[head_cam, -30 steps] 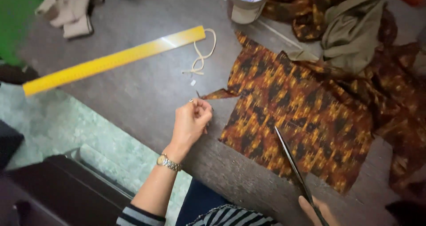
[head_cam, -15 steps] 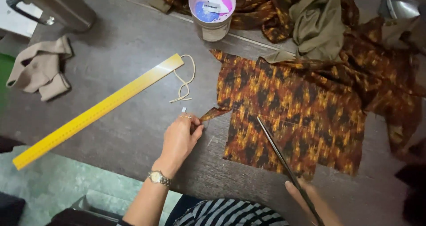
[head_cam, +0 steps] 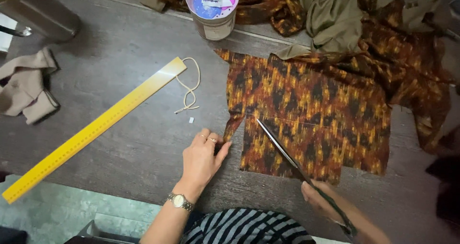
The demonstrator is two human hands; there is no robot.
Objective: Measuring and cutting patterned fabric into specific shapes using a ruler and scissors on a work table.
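The left hand (head_cam: 201,160) pinched a loose strip at the near left edge of the patterned cloth (head_cam: 311,114) on the bench (head_cam: 120,81). The right hand (head_cam: 330,203) gripped one pair of scissors (head_cam: 282,148), blades partway into the panel; much remained uncut. One yellow ruler (head_cam: 96,129) and one tub (head_cam: 213,7) lay nearby.

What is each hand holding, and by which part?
Right hand holds scissors by the handles. Left hand pinches the cut fabric strip at its lower end.
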